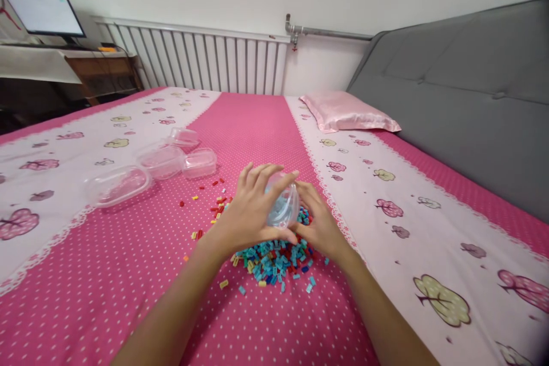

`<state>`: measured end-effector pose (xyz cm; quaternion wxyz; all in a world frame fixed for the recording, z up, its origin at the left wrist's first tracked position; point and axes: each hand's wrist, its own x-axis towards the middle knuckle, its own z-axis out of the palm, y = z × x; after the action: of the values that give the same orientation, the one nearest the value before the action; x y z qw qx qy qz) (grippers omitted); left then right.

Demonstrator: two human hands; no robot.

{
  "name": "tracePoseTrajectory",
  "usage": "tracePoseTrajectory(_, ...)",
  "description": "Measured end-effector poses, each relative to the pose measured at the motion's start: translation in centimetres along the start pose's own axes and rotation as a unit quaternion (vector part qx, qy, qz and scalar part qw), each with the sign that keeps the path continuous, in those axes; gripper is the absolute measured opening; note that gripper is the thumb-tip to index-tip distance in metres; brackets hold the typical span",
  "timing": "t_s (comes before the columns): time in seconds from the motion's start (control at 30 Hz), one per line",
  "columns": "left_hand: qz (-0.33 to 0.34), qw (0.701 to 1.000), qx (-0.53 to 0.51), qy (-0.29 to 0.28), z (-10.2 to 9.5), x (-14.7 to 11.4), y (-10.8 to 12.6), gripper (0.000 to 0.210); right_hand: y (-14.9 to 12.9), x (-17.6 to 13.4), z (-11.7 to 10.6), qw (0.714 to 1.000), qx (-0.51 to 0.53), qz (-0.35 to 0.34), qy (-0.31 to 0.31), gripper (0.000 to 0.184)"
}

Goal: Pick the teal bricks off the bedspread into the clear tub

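My left hand [251, 209] and my right hand [319, 223] together grip a small clear plastic container [283, 207], tipped on its side just above a heap of tiny plastic bricks [274, 263]. The heap is mostly blue, with red and yellow pieces mixed in, and lies on the pink dotted bedsheet [128, 274] right under my hands. A few loose red and yellow bricks [217, 194] are scattered to the left of the heap.
Several empty clear plastic containers [160, 161] lie on the bed to the far left. A pink pillow [347, 111] rests against the grey headboard [463, 86] on the right. A radiator [206, 60] and a desk with a monitor [40, 6] stand beyond the bed.
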<state>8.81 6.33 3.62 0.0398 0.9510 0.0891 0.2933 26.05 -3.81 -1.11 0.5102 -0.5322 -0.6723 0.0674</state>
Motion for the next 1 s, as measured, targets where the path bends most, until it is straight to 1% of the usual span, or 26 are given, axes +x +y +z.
tracePoseTrajectory(0.1,0.009,0.999,0.009,-0.037,0.0,0.0,0.6,0.111,0.3,-0.1,0.0,1.0,0.026,0.014,-0.01,0.055)
tracePoseTrajectory(0.13,0.008,0.999,0.017,-0.051,-0.1,-0.1,0.6,0.109,0.5,-0.2,0.1,0.999,0.033,0.017,-0.013,0.057)
tracePoseTrajectory(0.27,-0.018,0.995,0.032,-0.087,-0.5,-0.4,0.8,0.086,0.7,-0.4,0.5,0.998,0.047,0.015,-0.034,0.07)
tracePoseTrajectory(0.3,-0.021,0.995,0.033,-0.091,-0.6,-0.4,1.0,0.085,0.5,-0.5,0.8,0.998,0.048,0.015,-0.043,0.07)
tracePoseTrajectory(0.4,-0.024,0.994,0.051,-0.093,-0.8,-0.2,1.4,0.092,-0.3,-0.8,1.7,0.996,0.053,0.018,-0.07,0.068)
tracePoseTrajectory(0.47,-0.052,0.991,0.063,-0.106,-1.3,-0.2,1.3,0.097,-0.8,-1.1,2.1,0.994,0.058,0.014,-0.089,0.067)
tracePoseTrajectory(0.53,-0.115,0.98,0.085,-0.138,-2.6,-0.9,0.4,0.103,-0.9,-1.2,2.2,0.993,0.07,0.017,-0.098,0.066)
tracePoseTrajectory(0.57,-0.162,0.968,0.108,-0.159,-3.6,-1.7,-0.4,0.106,-0.5,-1.1,2.0,0.993,0.075,0.024,-0.09,0.065)
tracePoseTrajectory(0.63,-0.228,0.948,0.149,-0.164,-5.9,-4.1,-2.6,0.101,1.0,-1.0,1.3,0.995,0.078,0.049,-0.041,0.06)
tracePoseTrajectory(0.73,-0.318,0.908,0.2,-0.188,-9.4,-9.2,-6.7,0.1,5.2,-0.8,-0.1,0.993,0.047,0.094,0.062,0.05)
tracePoseTrajectory(0.77,-0.351,0.891,0.214,-0.194,-10.2,-11.0,-7.9,0.096,6.9,-0.9,-0.5,0.99,0.029,0.111,0.087,0.048)
tracePoseTrajectory(0.83,-0.403,0.864,0.231,-0.196,-11.3,-14.0,-10.0,0.084,10.0,-1.5,-1.0,0.982,-0.004,0.147,0.115,0.045)
tracePoseTrajectory(0.87,-0.418,0.857,0.233,-0.191,-11.7,-15.2,-10.7,0.08,11.2,-1.9,-1.1,0.979,-0.019,0.164,0.12,0.042)
tracePoseTrajectory(0.9,-0.429,0.853,0.236,-0.179,-11.9,-16.1,-11.1,0.081,12.2,-2.4,-1.0,0.976,-0.032,0.179,0.122,0.04)
tracePoseTrajectory(0.93,-0.436,0.852,0.241,-0.164,-12.2,-16.8,-11.3,0.088,13.0,-2.9,-0.9,0.973,-0.044,0.191,0.124,0.038)
tracePoseTrajectory(1.0,-0.438,0.854,0.25,-0.127,-12.4,-17.5,-10.9,0.104,13.7,-3.8,-0.3,0.968,-0.062,0.209,0.127,0.037)
